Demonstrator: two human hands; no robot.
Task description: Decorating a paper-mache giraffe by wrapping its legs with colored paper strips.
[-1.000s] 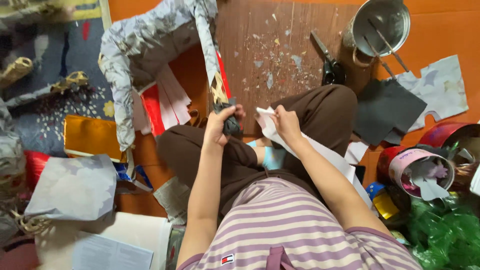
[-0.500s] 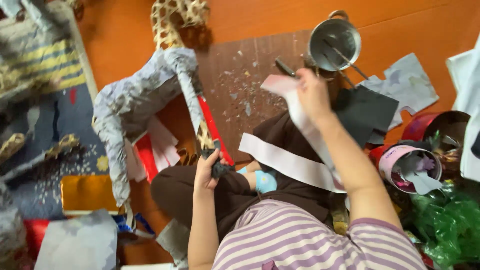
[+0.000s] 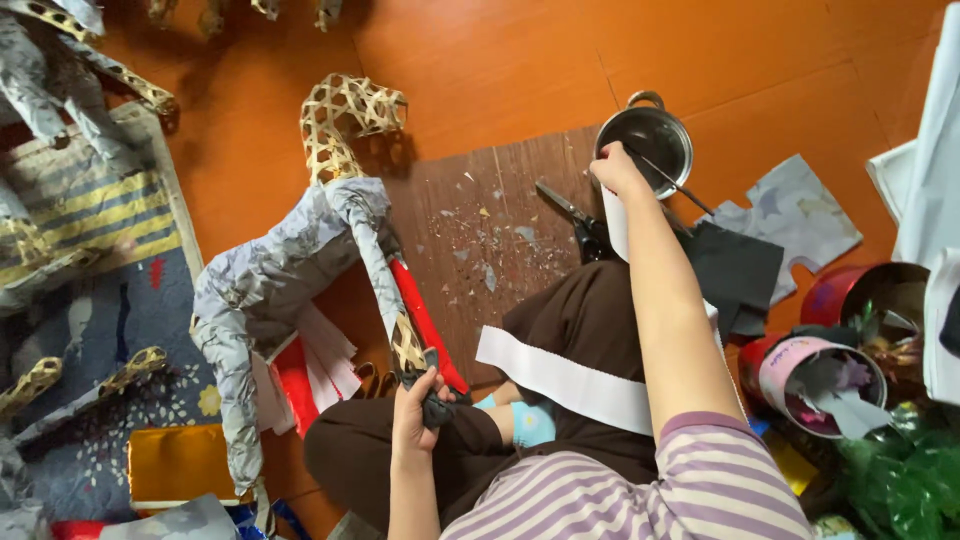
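Your right hand [image 3: 615,170] has swung from your lap out to the rim of the small steel pot [image 3: 648,135], trailing the long white paper strip [image 3: 560,378] it pinches, while your left hand [image 3: 415,410] keeps gripping 1 leg of the paper-covered woven bamboo animal frame [image 3: 300,250].

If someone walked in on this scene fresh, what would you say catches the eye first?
Most striking is the woven bamboo animal frame standing left of centre on the orange floor, partly covered in grey paper. The left hand grips one of its legs, while the right hand reaches to the steel pot at top centre, with a long white paper strip lying across the lap. Black scissors lie on the brown board beside the pot.
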